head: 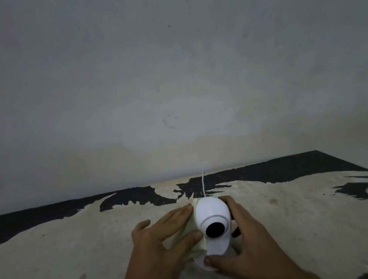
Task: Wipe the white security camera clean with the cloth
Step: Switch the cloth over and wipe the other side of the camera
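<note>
Standing on the tabletop point(75, 252), the camera point(213, 220) looks light, smooth and tippy; right hand point(248, 246) grips its base and side, left hand point(161, 239) presses the soft cloth point(195, 229) against its shell.

Place: we see a dim, bare room, kind unclear
Wall point(165, 68): plain grey plaster, stained; scuffed
Bench point(75, 256): we note black coating worn off to pale patches

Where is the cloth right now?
In the head view, the pale cloth is pressed by the left hand against the left side of the white camera.
</note>
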A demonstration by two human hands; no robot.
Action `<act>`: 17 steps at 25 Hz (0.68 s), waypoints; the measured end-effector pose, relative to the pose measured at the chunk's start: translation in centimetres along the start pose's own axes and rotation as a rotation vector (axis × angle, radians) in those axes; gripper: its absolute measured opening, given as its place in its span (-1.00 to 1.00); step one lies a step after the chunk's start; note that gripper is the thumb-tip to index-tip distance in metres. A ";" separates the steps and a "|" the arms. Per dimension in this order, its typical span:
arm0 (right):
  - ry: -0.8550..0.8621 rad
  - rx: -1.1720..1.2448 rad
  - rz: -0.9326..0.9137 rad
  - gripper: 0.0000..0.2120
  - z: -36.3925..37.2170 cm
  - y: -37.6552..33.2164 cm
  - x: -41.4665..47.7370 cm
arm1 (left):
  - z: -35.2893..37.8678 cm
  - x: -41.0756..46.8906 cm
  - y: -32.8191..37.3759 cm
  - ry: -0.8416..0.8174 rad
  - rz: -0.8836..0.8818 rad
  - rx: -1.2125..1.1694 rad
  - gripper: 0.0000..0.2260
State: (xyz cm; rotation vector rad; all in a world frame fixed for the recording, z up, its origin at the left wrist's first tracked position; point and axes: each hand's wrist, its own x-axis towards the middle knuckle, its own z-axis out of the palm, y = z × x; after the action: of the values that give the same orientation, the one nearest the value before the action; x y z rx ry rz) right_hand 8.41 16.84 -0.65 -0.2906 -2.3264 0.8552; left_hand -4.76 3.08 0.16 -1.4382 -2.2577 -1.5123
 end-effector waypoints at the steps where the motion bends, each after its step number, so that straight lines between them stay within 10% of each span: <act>1: -0.012 -0.003 0.011 -0.17 0.0 0.0 0.0 | 0.3 0.1 0.2 -0.001 0.008 -0.020 -0.58; 17: -0.037 0.006 0.063 -0.04 0.8 1.2 0.1 | 0.9 0.2 -0.1 -0.061 0.071 -0.031 -0.61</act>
State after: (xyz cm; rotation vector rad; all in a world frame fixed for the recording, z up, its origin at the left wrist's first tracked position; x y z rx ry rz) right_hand 7.86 17.42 -1.85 -0.3493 -2.3591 0.9053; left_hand -4.58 3.85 -0.28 -1.5760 -2.2006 -1.5091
